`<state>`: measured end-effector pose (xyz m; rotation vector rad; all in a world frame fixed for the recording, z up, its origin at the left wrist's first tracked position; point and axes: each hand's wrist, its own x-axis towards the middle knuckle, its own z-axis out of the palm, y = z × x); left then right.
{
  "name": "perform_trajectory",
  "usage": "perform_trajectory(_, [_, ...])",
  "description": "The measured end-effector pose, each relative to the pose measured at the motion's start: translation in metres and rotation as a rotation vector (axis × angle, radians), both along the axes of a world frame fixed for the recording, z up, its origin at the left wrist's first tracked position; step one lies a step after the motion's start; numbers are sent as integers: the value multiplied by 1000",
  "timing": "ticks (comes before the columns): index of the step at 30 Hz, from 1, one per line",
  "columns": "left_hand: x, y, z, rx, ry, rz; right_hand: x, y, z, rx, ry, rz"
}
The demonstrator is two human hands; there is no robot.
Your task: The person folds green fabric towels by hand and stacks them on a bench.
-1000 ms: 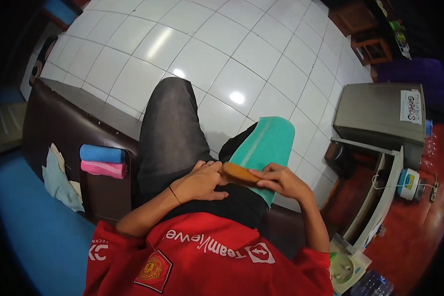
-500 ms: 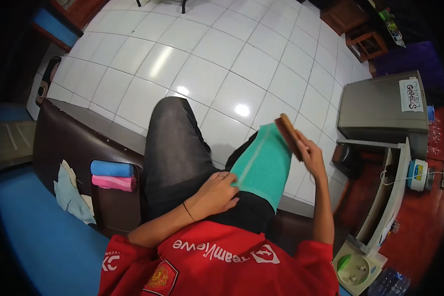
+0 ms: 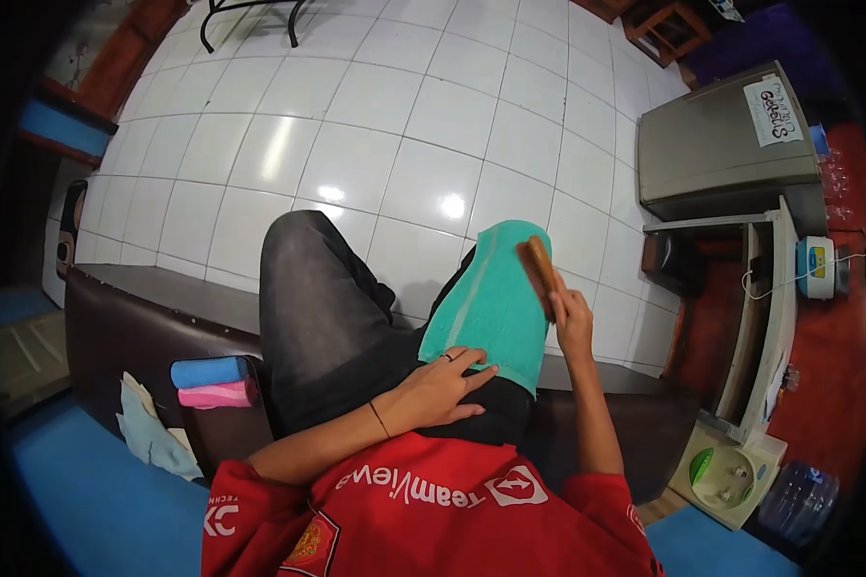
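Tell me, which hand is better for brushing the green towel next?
Probably the right hand: it holds the brush over the green towel. The left hand, without a brush, rests at the towel's near edge.

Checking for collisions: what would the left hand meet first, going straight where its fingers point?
The green cloth, whose edge the left hand touches; beyond it, perhaps the right hand; depth is unclear.

A boxy grey appliance (image 3: 698,144) bears a white lettered paper sign (image 3: 772,112). Left of the appliance spread glossy white square floor tiles (image 3: 366,96); above it stands a small brown wooden frame (image 3: 683,48); below it sit a white-and-blue device (image 3: 816,269) and, farther down, a large translucent blue plastic bottle (image 3: 799,502).
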<state>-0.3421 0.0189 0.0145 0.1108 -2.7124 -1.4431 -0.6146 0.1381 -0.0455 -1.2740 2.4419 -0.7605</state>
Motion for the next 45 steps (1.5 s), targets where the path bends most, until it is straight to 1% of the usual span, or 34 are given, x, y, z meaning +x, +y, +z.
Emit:
perform_trajectory(1, [0,-1,-1,-7,10,11,-11,-9,-13,-27,49,-103])
perform_trajectory(2, [0,-2,-1,-19,10,10,-20,-18,-22,-39,48,-105])
perform_trajectory(4, [-1,-4,0,4,-13,-7,-42,-30,-37,242,76,-267])
perform_trajectory(5, [-1,-4,-1,-12,-12,-16,-62,-24,-64,199,-6,-233])
perform_trajectory(6, [-1,-4,-3,-6,-4,-8,-64,-23,-61,184,-8,-244])
perform_trajectory(8, [-1,-5,-2,-15,7,-11,-61,-23,-39,-77,-647,-473])
perform_trajectory(9, [-1,-5,-1,-4,4,-3,-46,-25,-17,-164,-710,-573])
perform_trajectory(10, [-2,-5,-1,14,1,-1,-28,-23,12,-175,-711,-585])
perform_trajectory(11, [-3,-6,1,13,3,4,-10,-18,41,-180,-677,-534])
perform_trajectory(12, [-5,-7,4,15,6,-22,5,-8,55,-183,-640,-488])
perform_trajectory(14, [-8,-7,10,-42,-29,-34,26,24,36,-338,-224,-161])
perform_trajectory(16, [-9,-6,6,-71,-11,-57,58,34,58,-199,-283,-70])
perform_trajectory(17, [-9,-6,5,-103,9,-50,66,29,59,-212,-132,47])
perform_trajectory(18, [-10,-6,6,-108,11,-68,66,29,52,-217,-128,29])
perform_trajectory(20, [-10,-6,7,-117,-10,-74,61,27,23,-170,-200,-129])
perform_trajectory(21, [-9,-6,7,-125,-9,-82,53,23,12,-172,-131,-147])
perform_trajectory(25, [-9,-6,6,-126,-2,-58,4,-8,-30,-167,-118,-207])
perform_trajectory(27, [-10,-6,6,-126,7,-58,-21,-19,-65,-71,-243,-335])
perform_trajectory(28, [-10,-7,7,-100,5,-52,-32,-20,-78,-85,-242,-339])
perform_trajectory(30, [-8,-9,6,-92,-5,-57,-49,-16,-110,333,-128,-275])
perform_trajectory(31, [-8,-10,3,-49,-4,-44,-48,-12,-119,196,-26,-284])
perform_trajectory(32, [-8,-12,2,-6,-1,-30,-45,-8,-129,181,-36,-292])
perform_trajectory(33, [-9,-14,9,138,-15,18,-39,-7,-104,174,-428,-511])
perform_trajectory(34, [-10,-18,4,134,-18,14,-32,-4,-75,168,-822,-720])
perform_trajectory(35, [-9,-19,-7,94,-21,207,-26,5,-57,172,-826,-726])
perform_trajectory(36, [-7,-19,-14,58,-28,399,-16,20,-41,89,-1009,-718])
perform_trajectory(37, [-10,-23,-15,-105,-114,492,-5,35,-27,1,-1190,-709])
perform_trajectory(38, [-13,-28,-24,-206,-161,571,10,49,-15,4,-1197,-724])
perform_trajectory(40, [-19,-48,-50,173,-416,534,40,70,5,-154,-1330,-629])
perform_trajectory(41, [-20,-54,-56,169,-416,525,52,76,14,-162,-1331,-635])
perform_trajectory(43, [-26,-62,-62,262,-421,510,71,85,25,0,-1282,-714])
perform_trajectory(44, [-29,-61,-62,261,-423,498,76,87,26,-6,-1283,-725])
perform_trajectory(45, [-32,-59,-59,368,-344,576,80,89,26,-49,-1238,-772])
